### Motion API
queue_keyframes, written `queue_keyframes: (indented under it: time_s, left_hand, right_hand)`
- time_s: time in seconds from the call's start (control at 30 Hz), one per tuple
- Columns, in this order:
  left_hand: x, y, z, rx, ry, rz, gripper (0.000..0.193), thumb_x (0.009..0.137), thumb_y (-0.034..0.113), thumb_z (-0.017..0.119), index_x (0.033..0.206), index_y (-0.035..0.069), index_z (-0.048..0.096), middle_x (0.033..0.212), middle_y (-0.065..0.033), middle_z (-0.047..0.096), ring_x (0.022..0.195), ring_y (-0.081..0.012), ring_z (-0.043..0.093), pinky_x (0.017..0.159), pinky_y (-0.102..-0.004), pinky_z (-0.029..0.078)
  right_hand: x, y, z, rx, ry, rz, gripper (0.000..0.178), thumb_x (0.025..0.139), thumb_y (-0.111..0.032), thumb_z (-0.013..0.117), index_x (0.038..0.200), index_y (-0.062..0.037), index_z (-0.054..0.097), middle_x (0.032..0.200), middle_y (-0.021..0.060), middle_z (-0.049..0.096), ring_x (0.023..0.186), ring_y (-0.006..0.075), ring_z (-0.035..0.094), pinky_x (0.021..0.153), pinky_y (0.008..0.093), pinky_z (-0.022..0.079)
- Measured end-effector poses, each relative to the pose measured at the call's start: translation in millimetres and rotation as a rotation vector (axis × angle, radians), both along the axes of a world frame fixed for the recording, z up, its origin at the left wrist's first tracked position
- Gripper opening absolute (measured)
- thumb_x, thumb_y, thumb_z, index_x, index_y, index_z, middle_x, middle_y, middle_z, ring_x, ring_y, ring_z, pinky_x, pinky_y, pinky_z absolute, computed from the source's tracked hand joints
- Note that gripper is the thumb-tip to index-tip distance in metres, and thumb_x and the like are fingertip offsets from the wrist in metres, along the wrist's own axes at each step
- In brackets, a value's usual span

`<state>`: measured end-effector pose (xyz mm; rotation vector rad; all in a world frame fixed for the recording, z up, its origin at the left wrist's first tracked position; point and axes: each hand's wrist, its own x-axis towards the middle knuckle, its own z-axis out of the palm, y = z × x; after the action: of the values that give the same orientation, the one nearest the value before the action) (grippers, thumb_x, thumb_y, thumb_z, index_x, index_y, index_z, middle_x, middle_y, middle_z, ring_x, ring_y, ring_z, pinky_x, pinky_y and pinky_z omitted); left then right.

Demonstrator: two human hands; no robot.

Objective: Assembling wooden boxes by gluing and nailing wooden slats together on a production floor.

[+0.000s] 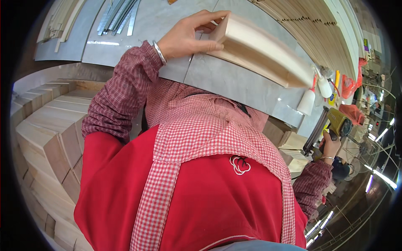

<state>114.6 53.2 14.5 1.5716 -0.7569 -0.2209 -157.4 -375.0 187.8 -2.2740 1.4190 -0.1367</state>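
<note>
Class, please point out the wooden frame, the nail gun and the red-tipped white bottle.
Wooden frame [264, 44]: head view, on its long pale wall.
Nail gun [337, 120]: head view, on its yellow-green body.
Red-tipped white bottle [306, 103]: head view, on its white body.

No word or number can be read. At three o'clock, the olive-yellow and black nail gun [338, 120] bears dark marks on its casing, too small to make out. Between four and five o'clock, near the middle, the red cloth garment [217, 196] carries a white looped flower emblem [240, 166] with dark strokes at its top.
</note>
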Motion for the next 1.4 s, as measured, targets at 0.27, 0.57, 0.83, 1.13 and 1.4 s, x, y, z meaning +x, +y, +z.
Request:
queue_keyframes:
  time_s: [0.27, 0.57, 0.83, 1.13, 1.4]
  left_hand:
    - [23.0, 0.7, 25.2, 0.207, 0.486, 0.019, 0.057, 0.077, 0.031, 0.072, 0.121, -0.001, 0.055, 0.103, -0.0122, 0.062, 0.089, -0.0186, 0.060, 0.086, -0.0274, 0.049]
    - [26.1, 1.9, 19.6, 0.291, 0.681, 0.118, 0.057, 0.084, 0.038, 0.063, 0.121, -0.004, 0.055, 0.105, -0.0135, 0.061, 0.092, -0.0188, 0.057, 0.085, -0.0272, 0.046]
    - [22.3, -11.0, 30.6, 0.438, 0.612, 0.193, 0.046, 0.087, 0.035, 0.060, 0.113, -0.002, 0.061, 0.096, -0.0096, 0.060, 0.085, -0.0151, 0.054, 0.078, -0.0258, 0.045]
    - [16.8, -8.7, 27.8, 0.286, 0.567, 0.280, 0.037, 0.091, 0.031, 0.054, 0.109, 0.000, 0.063, 0.091, -0.0058, 0.060, 0.079, -0.0123, 0.053, 0.069, -0.0226, 0.043]
    - [2.1, 5.9, 18.4, 0.196, 0.566, 0.421, 0.034, 0.093, 0.028, 0.050, 0.107, 0.001, 0.064, 0.088, -0.0063, 0.061, 0.071, -0.0104, 0.054, 0.060, -0.0208, 0.043]
  right_hand:
    - [-50.0, -128.5, -89.2, -0.337, 0.291, 0.137, 0.034, 0.072, -0.028, 0.065, 0.091, -0.0013, 0.061, 0.067, 0.0140, 0.061, 0.058, 0.0282, 0.059, 0.057, 0.0371, 0.048]
    - [-25.3, -136.2, -133.6, -0.425, 0.535, -0.014, 0.060, 0.075, -0.044, 0.062, 0.122, -0.0089, 0.048, 0.101, 0.0199, 0.064, 0.092, 0.0394, 0.061, 0.078, 0.0453, 0.048]
    - [-5.2, -111.3, -150.6, -0.304, 0.357, -0.181, 0.069, 0.073, -0.053, 0.064, 0.126, -0.0119, 0.048, 0.114, 0.0143, 0.061, 0.102, 0.0354, 0.059, 0.083, 0.0414, 0.046]
    - [-12.7, -54.3, -160.1, -0.564, 0.069, 0.080, 0.069, 0.072, -0.051, 0.066, 0.125, -0.0098, 0.048, 0.114, 0.0139, 0.058, 0.103, 0.0339, 0.055, 0.082, 0.0404, 0.046]
    - [23.2, 18.4, -179.6, -0.303, -0.313, 0.166, 0.065, 0.073, -0.044, 0.068, 0.123, -0.0057, 0.049, 0.116, 0.0168, 0.053, 0.104, 0.0316, 0.052, 0.079, 0.0388, 0.047]
